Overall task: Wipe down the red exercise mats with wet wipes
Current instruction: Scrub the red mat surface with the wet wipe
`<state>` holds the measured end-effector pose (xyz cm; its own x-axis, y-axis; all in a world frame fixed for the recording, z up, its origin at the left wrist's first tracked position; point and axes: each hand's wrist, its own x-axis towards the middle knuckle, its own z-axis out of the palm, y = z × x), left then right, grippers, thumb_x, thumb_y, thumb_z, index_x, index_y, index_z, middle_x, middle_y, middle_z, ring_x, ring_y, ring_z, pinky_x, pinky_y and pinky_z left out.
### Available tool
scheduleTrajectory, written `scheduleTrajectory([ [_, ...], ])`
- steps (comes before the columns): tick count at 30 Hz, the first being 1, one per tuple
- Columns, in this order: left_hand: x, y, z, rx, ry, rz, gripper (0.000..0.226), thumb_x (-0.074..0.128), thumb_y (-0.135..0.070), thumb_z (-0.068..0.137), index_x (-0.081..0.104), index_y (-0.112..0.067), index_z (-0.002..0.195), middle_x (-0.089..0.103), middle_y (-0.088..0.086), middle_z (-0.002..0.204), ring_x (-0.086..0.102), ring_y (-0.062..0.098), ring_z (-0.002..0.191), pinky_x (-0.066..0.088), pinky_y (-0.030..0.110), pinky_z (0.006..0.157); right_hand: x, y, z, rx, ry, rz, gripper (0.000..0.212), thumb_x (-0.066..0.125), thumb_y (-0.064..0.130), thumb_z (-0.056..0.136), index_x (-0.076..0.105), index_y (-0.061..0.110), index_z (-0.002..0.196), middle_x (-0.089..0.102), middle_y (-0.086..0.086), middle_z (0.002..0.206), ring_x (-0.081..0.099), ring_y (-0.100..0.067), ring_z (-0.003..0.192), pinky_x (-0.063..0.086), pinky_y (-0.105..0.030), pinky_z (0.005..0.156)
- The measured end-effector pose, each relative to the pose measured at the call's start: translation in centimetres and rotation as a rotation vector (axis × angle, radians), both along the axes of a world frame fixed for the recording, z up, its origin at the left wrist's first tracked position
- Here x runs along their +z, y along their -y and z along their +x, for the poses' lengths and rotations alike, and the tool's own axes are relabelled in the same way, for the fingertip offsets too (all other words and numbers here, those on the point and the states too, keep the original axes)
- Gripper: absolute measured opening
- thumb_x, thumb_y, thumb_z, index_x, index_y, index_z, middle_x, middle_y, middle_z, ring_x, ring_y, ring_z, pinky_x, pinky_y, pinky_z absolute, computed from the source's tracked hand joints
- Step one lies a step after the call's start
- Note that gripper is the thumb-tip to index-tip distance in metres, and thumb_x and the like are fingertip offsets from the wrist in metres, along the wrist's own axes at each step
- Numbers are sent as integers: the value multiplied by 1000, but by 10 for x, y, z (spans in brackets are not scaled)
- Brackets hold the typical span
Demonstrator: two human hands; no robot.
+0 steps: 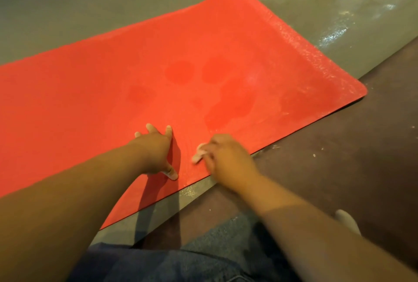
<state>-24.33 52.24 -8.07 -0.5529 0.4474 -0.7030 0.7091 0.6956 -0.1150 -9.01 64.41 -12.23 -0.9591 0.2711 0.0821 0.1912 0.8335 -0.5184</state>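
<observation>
A red exercise mat (pixel 158 78) lies flat on the floor, running from the left edge to a rounded far-right corner. Darker wet patches show near its middle, and its right end glistens. My left hand (pixel 156 148) rests on the mat near the front edge with fingers spread straight. Just to its right, my right hand (pixel 226 157) grips a crumpled white wet wipe (pixel 199 152) and presses it onto the mat close to the front edge.
Grey floor (pixel 90 5) surrounds the mat, with wet streaks at the far right. A dark brown floor strip (pixel 339 157) with white flecks runs along the mat's front right. My knees in blue jeans (pixel 181 263) are at the bottom. A small whitish object (pixel 346 220) lies beyond my right forearm.
</observation>
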Motion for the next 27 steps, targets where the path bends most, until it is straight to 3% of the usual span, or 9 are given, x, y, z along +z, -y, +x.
scheduleTrajectory([
  [2, 1, 0, -1, 0, 4, 3, 141, 79, -61, 61, -23, -18, 148, -14, 29, 154, 13, 58, 136, 33, 51, 106, 6, -54, 0, -162, 24, 23, 31, 53, 8, 86, 75, 29, 94, 62, 0, 103, 56, -20, 97, 40, -27, 87],
  [6, 1, -3, 0, 7, 18, 11, 142, 80, -59, 61, -24, -17, 147, -15, 31, 153, 11, 59, 135, 33, 52, 106, 12, -143, 15, -668, 68, 189, 26, 54, 2, 83, 74, 8, 99, 59, -18, 102, 55, -37, 95, 38, -34, 84],
  [10, 0, -3, 0, 5, 6, 3, 143, 80, -60, 59, -24, -18, 148, -15, 30, 153, 11, 59, 135, 33, 52, 106, 5, -49, 1, -347, 1, 108, 26, 52, 5, 85, 73, 19, 90, 58, -7, 103, 53, -24, 97, 38, -27, 86],
  [14, 0, 0, -1, 1, -6, 6, 144, 81, -62, 57, -22, -21, 148, -14, 29, 154, 11, 58, 136, 31, 53, 107, 2, 2, 3, 149, -49, 66, 16, 55, 20, 88, 69, 13, 91, 53, -5, 85, 52, -25, 82, 45, -33, 65],
  [16, -1, 0, -1, 4, 1, 10, 144, 81, -62, 57, -22, -21, 148, -14, 29, 154, 10, 59, 136, 31, 54, 107, 1, -42, -5, 28, -18, 87, 19, 57, 19, 89, 72, 12, 99, 55, -10, 90, 54, -28, 85, 43, -34, 71],
  [19, -1, -2, -2, 10, 10, 8, 144, 81, -61, 57, -23, -20, 148, -15, 29, 153, 10, 59, 135, 32, 53, 107, 3, -122, -11, -473, 20, 128, 22, 56, 13, 90, 71, 5, 104, 55, -16, 103, 54, -33, 95, 39, -31, 79],
  [21, 0, -3, -1, 11, 14, 5, 145, 81, -61, 57, -23, -19, 148, -15, 30, 153, 11, 60, 135, 32, 53, 107, 6, -121, -17, -594, 28, 115, 21, 52, 7, 90, 70, 4, 101, 53, -15, 104, 54, -32, 97, 35, -28, 81],
  [25, 1, -2, -1, 8, 1, -5, 145, 82, -61, 56, -23, -21, 148, -14, 29, 154, 12, 59, 136, 33, 52, 106, 2, -14, -20, -210, -77, 20, 18, 54, 2, 86, 65, 17, 85, 52, -4, 92, 52, -24, 88, 41, -30, 79],
  [27, 0, -1, 0, 9, -3, -5, 145, 82, -61, 55, -22, -22, 148, -14, 28, 154, 12, 58, 136, 33, 52, 106, 1, 21, -9, 72, -69, 26, 11, 59, 7, 84, 61, 17, 86, 48, -1, 85, 49, -22, 82, 43, -31, 67],
])
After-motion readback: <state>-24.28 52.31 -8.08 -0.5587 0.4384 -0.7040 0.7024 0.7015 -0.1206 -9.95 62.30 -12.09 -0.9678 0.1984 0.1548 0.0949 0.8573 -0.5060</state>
